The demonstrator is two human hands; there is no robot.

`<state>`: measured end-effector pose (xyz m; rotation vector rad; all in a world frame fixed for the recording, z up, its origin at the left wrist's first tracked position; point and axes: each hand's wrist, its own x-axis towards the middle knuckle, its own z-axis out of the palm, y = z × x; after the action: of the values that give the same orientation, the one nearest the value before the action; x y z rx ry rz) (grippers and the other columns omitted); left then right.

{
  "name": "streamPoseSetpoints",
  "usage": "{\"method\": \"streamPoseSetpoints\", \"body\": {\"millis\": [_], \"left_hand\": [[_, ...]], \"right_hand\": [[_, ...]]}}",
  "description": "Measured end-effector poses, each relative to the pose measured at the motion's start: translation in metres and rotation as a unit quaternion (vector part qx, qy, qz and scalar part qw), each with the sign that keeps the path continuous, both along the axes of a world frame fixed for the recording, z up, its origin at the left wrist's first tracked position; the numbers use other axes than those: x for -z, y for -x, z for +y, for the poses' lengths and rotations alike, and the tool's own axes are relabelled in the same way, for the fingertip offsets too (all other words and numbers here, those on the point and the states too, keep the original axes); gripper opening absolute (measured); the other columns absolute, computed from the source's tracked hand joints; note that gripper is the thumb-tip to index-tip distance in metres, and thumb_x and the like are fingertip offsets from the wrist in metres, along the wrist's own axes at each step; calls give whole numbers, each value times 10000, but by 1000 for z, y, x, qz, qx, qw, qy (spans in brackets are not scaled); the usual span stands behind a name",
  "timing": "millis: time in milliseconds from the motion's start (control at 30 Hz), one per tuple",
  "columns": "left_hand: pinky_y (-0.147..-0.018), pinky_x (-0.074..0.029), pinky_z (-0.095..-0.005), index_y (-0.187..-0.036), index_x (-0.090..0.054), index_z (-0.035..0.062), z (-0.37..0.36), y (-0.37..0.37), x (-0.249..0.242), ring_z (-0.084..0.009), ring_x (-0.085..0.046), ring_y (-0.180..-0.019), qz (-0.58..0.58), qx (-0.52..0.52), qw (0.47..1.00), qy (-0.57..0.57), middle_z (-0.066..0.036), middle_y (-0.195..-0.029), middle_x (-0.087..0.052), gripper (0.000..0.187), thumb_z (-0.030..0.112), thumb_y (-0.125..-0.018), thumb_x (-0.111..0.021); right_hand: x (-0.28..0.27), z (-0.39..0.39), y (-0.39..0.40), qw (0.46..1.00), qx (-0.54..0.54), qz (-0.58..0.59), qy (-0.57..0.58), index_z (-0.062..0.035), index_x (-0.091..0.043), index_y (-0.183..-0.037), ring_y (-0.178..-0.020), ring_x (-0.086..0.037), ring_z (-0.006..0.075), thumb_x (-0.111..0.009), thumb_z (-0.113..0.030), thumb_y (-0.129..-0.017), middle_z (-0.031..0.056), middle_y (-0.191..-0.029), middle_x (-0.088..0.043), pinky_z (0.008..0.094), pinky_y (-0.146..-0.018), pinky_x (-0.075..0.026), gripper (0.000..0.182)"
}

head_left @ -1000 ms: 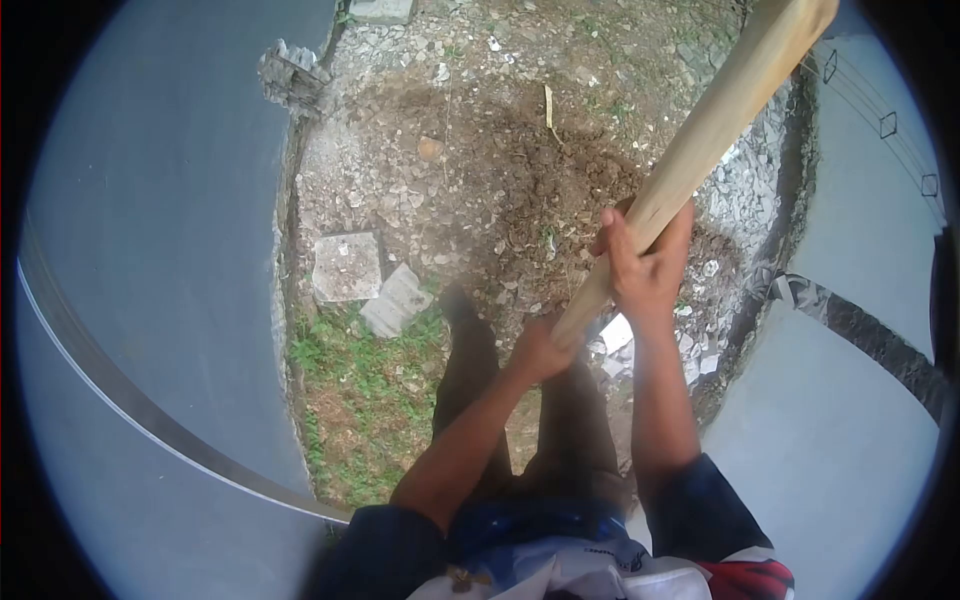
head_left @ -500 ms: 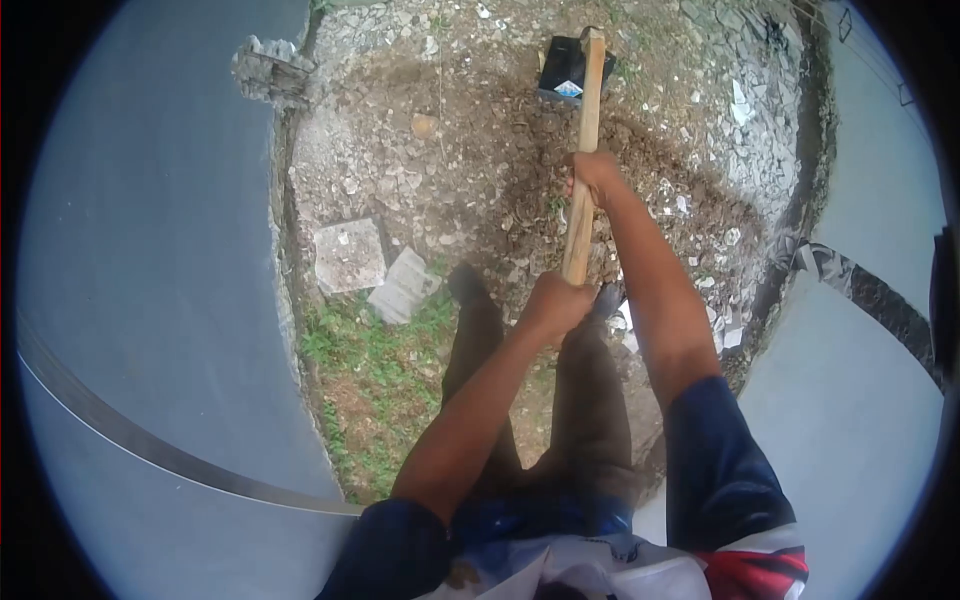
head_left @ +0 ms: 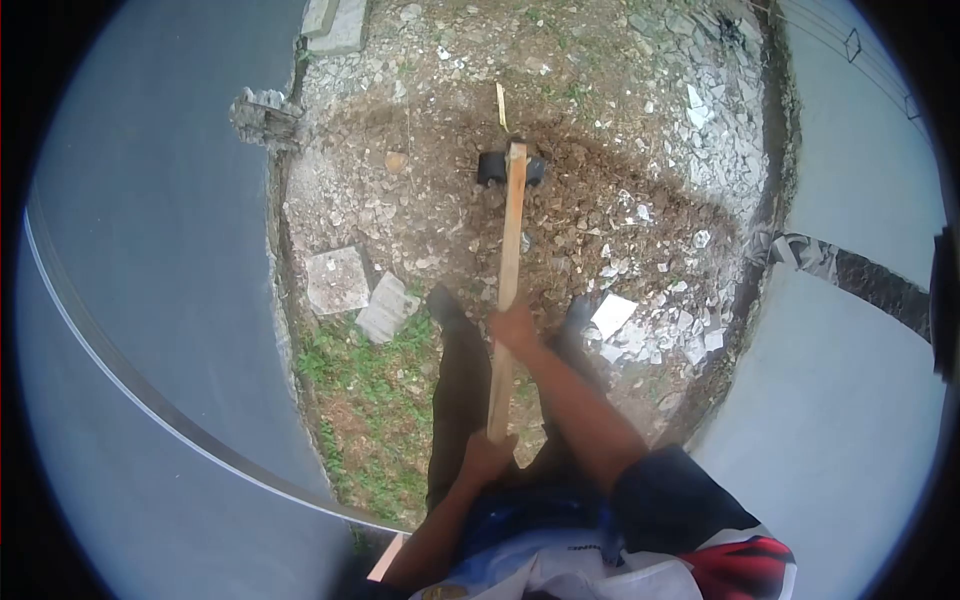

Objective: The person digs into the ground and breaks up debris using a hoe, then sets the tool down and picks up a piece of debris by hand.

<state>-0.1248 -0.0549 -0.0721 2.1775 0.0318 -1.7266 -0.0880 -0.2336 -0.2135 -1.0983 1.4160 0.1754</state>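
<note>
A hoe with a long pale wooden handle (head_left: 508,270) and a dark metal head (head_left: 509,168) points away from me, its head sunk in the brown dug soil (head_left: 560,200). My right hand (head_left: 514,327) grips the handle about midway along it. My left hand (head_left: 487,458) grips the near end of the handle, close to my body. My two legs in dark trousers (head_left: 458,400) stand under the handle, with my feet at the near edge of the dug patch.
A strip of bare ground runs between grey paved surfaces (head_left: 160,250) on both sides. Two flat broken slabs (head_left: 336,280) lie left of my feet, grass (head_left: 365,380) nearer me. White rubble (head_left: 690,120) covers the right side. A broken concrete chunk (head_left: 262,115) juts at the left edge.
The hoe came down from a raised swing and its head now sits in the soil closer to me. Both hands have drawn back along with the handle towards my body.
</note>
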Motion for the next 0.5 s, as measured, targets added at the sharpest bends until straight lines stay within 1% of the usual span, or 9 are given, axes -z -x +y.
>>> {"method": "streamPoseSetpoints", "body": {"millis": [33,100,167,267,367,400,433,467,500], "left_hand": [[-711,-541,-433,-942,-659,-71,13,18,-19,-364,-714,-830,-12,2,1000,-8,-262,-772,-674,440,351,-823,-694],[-797,-539,-451,-951,-651,-75,28,54,-34,-433,-679,-929,3,29,999,15,-303,-903,-676,443,343,-815,-705],[-771,-543,-452,-930,-653,-68,32,80,-34,-439,-677,-906,-7,57,998,15,-302,-872,-672,419,334,-819,-702],[-714,-549,-453,-869,-659,-53,10,90,8,-424,-688,-847,-37,69,996,36,-288,-796,-666,387,327,-817,-710],[-666,-542,-451,-830,-666,-44,-76,54,70,-404,-690,-785,-80,107,980,150,-262,-738,-661,393,343,-809,-727],[-651,-541,-445,-823,-667,-46,-106,46,97,-406,-686,-761,-138,95,961,218,-249,-733,-666,404,352,-807,-729],[-644,-535,-441,-816,-667,-53,-146,29,108,-401,-686,-752,-129,108,971,173,-247,-732,-669,417,360,-802,-731],[-641,-525,-438,-837,-669,-56,-175,16,127,-380,-690,-729,-172,89,952,238,-230,-729,-670,413,351,-801,-727],[-640,-520,-435,-857,-663,-58,-200,8,149,-363,-688,-717,-139,88,964,209,-219,-726,-666,408,342,-800,-725]], "right_hand": [[-18,21,25,998,40,-25,-41,44,-390,-1203,-489,-599,241,-610,-13,-808,172,-765,-593,373,-413,-480,455],[-38,25,51,991,87,-62,-82,17,-405,-1145,-461,-565,198,-607,-5,-822,131,-731,-558,345,-390,-460,381],[-62,17,79,986,119,-71,-95,-4,-407,-1105,-447,-538,164,-596,7,-838,100,-714,-528,322,-379,-440,327],[-85,-35,83,979,135,-154,18,-13,-397,-1093,-442,-520,146,-607,5,-857,81,-720,-518,301,-378,-423,316],[-88,-115,66,970,138,-143,144,-6,-400,-1143,-496,-537,156,-637,-57,-879,114,-797,-554,309,-426,-434,359],[-48,-148,65,930,85,-162,320,5,-413,-1121,-556,-564,187,-638,-85,-878,121,-797,-557,332,-474,-460,344],[-45,-182,52,930,111,-155,315,15,-420,-1090,-597,-576,210,-629,-93,-878,135,-800,-559,351,-507,-471,317],[-43,-213,39,936,111,-113,313,21,-414,-1073,-581,-580,209,-620,-86,-877,151,-802,-562,352,-489,-478,304],[-32,-238,29,938,117,-107,308,33,-411,-1065,-554,-594,222,-620,-74,-869,171,-795,-581,363,-464,-482,306]]}}
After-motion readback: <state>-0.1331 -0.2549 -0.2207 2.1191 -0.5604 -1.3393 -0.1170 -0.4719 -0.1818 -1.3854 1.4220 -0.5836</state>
